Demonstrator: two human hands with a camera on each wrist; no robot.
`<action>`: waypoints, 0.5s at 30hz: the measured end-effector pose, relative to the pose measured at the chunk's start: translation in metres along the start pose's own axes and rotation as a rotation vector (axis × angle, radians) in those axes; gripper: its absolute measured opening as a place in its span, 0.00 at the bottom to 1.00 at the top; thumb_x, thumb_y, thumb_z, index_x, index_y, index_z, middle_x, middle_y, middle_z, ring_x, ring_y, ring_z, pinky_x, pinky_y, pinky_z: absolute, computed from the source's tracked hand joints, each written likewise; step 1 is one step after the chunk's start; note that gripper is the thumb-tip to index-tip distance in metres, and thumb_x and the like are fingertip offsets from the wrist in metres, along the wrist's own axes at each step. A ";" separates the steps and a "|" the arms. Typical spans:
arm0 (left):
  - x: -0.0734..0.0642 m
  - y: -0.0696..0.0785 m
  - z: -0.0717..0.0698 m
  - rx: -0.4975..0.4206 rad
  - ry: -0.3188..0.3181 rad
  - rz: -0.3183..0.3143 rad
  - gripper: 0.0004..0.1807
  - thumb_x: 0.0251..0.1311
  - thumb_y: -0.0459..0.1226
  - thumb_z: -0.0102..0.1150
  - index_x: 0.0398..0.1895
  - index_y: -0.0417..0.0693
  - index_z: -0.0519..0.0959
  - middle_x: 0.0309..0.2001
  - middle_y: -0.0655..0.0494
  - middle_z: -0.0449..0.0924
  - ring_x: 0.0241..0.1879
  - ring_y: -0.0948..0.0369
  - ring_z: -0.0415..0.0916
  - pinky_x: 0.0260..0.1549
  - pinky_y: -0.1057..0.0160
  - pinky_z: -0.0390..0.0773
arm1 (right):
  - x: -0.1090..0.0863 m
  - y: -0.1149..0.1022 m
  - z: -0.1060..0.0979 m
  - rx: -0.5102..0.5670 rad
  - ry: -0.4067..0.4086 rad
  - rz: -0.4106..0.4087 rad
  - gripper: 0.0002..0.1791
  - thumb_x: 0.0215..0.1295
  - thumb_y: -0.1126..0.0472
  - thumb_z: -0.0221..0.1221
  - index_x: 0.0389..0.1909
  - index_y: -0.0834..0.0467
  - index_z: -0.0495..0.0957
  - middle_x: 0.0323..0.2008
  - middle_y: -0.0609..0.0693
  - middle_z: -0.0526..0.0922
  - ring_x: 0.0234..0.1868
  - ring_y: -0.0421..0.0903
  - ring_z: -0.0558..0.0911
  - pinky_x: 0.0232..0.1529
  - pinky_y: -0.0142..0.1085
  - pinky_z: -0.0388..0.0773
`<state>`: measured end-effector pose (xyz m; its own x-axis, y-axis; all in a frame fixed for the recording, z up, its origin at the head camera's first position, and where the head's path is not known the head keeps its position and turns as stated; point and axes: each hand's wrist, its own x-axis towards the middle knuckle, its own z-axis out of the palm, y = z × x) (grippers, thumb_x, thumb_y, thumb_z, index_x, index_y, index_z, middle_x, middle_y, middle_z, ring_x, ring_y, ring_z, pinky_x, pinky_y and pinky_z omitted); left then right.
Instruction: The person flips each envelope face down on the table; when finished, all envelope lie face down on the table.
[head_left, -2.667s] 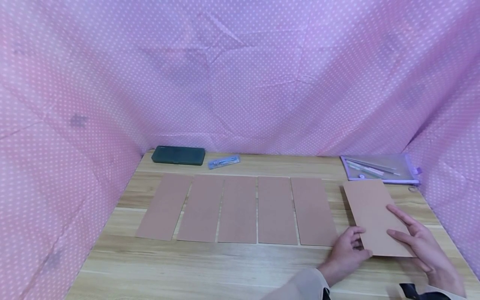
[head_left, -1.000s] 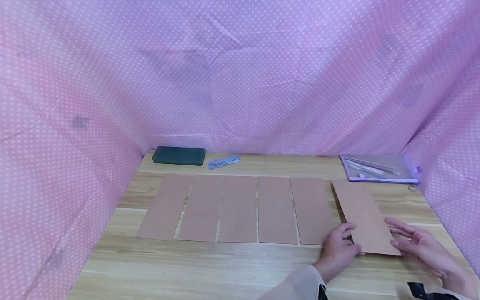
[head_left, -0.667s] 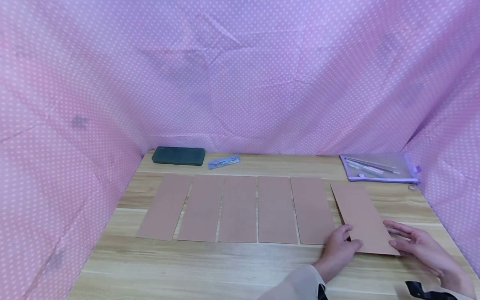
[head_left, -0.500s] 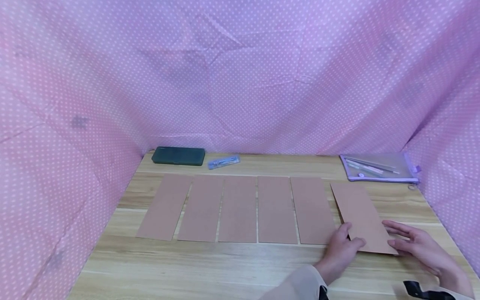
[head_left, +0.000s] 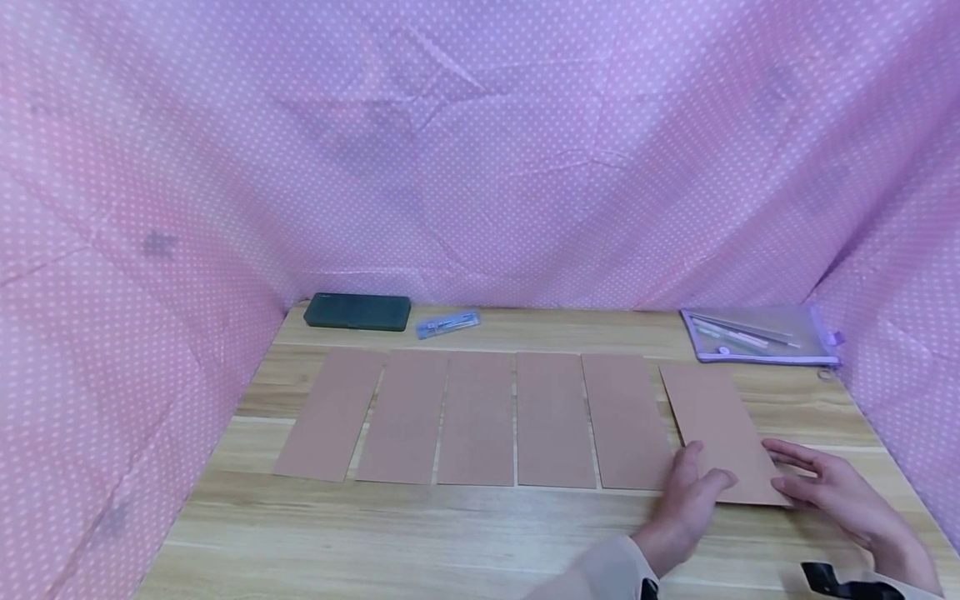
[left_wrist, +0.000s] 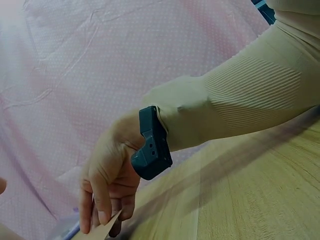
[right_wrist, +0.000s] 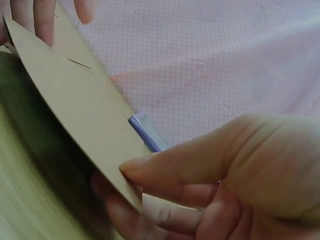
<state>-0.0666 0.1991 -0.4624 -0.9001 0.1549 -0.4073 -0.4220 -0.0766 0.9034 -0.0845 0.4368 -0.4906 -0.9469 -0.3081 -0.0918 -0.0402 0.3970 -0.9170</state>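
Note:
A brown kraft-paper card (head_left: 720, 425) lies tilted at the right of the table, its near end lifted a little. My right hand (head_left: 843, 496) pinches its near right corner. In the right wrist view the right thumb (right_wrist: 145, 165) is on top, with the fingers below the edge. My left hand (head_left: 682, 508) holds the card's left near edge, one fingertip on its face. Several similar brown cards (head_left: 476, 417) lie in a row to the left, the nearest one (head_left: 628, 421) beside the left hand. In the left wrist view my right hand (left_wrist: 110, 175) pinches the card's edge.
A dark green pencil case (head_left: 357, 311) and a small blue clear pack (head_left: 447, 324) lie at the back left. A purple-edged zip pouch (head_left: 802, 333) with pens inside lies at the back right. Pink dotted cloth (head_left: 480, 167) encloses the wooden table (head_left: 420, 542).
The held card has moved left towards the row and come down lower. My right hand has slid from its face to its near right corner. The left hand's finger has shifted slightly.

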 end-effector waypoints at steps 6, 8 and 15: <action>0.000 0.001 0.000 -0.014 0.006 0.000 0.34 0.50 0.40 0.60 0.66 0.52 0.72 0.68 0.61 0.73 0.69 0.58 0.68 0.69 0.55 0.69 | 0.000 -0.006 0.003 -0.103 0.043 0.082 0.25 0.70 0.71 0.55 0.61 0.44 0.76 0.51 0.12 0.70 0.47 0.18 0.77 0.37 0.24 0.82; 0.001 0.001 0.000 -0.017 0.005 0.002 0.34 0.50 0.40 0.60 0.66 0.52 0.72 0.68 0.62 0.73 0.69 0.59 0.68 0.69 0.56 0.69 | 0.000 -0.009 0.004 -0.156 0.052 0.119 0.21 0.71 0.68 0.55 0.63 0.55 0.75 0.50 0.10 0.68 0.46 0.18 0.77 0.37 0.23 0.81; 0.001 0.002 -0.001 -0.040 -0.007 0.002 0.34 0.51 0.39 0.59 0.66 0.50 0.71 0.68 0.59 0.72 0.69 0.56 0.67 0.69 0.52 0.68 | 0.003 -0.017 0.008 -0.225 0.071 0.132 0.21 0.73 0.64 0.55 0.64 0.67 0.71 0.49 0.10 0.67 0.47 0.14 0.73 0.37 0.22 0.80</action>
<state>-0.0683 0.1983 -0.4608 -0.9004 0.1612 -0.4042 -0.4240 -0.1165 0.8981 -0.0836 0.4219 -0.4785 -0.9683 -0.1830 -0.1699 0.0222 0.6144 -0.7887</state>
